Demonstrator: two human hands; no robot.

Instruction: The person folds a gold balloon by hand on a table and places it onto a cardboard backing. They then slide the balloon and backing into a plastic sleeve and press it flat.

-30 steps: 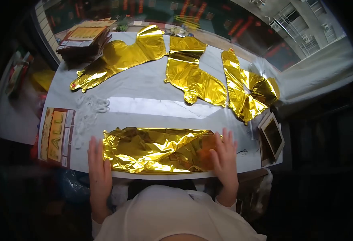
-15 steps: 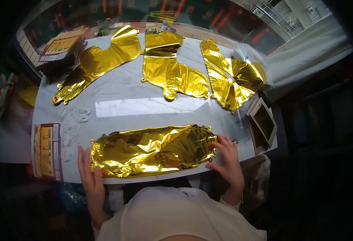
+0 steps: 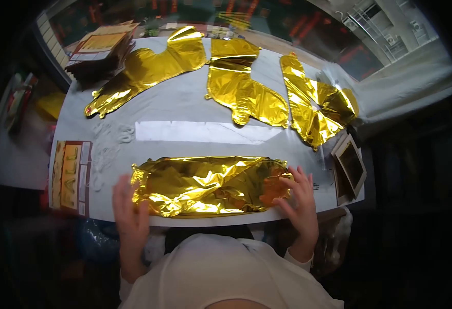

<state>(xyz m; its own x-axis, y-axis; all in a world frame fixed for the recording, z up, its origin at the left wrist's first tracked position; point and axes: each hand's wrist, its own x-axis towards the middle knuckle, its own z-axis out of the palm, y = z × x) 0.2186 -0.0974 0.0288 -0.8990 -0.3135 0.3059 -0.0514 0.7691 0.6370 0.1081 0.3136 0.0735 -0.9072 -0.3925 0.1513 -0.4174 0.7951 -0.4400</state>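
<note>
In front of me lies a folded gold foil balloon (image 3: 210, 188), long, flat and creased, near the table's front edge. My left hand (image 3: 130, 211) is at its left end, fingers stretched out and slightly smeared by motion. At the right end, my right hand (image 3: 303, 206) has its fingers spread, with thumb and fingertips right beside the foil's edge and nothing gripped. Across the far side lie three more gold foil balloons: one at the left (image 3: 151, 67), one in the middle (image 3: 236, 85) and one at the right (image 3: 313, 105).
Left of the hands lies a printed pack reading "FALL" (image 3: 71, 177), with white string (image 3: 102, 149) beside it. A stack of similar packs (image 3: 102, 49) stands at the back left. Brown frame-like card pieces (image 3: 350, 165) rest at the right edge, below clear plastic sheeting (image 3: 406, 87).
The camera view has shifted, so the table and balloons appear farther right. Both hands stay at the ends of the near balloon; the left one is now blurred by motion.
</note>
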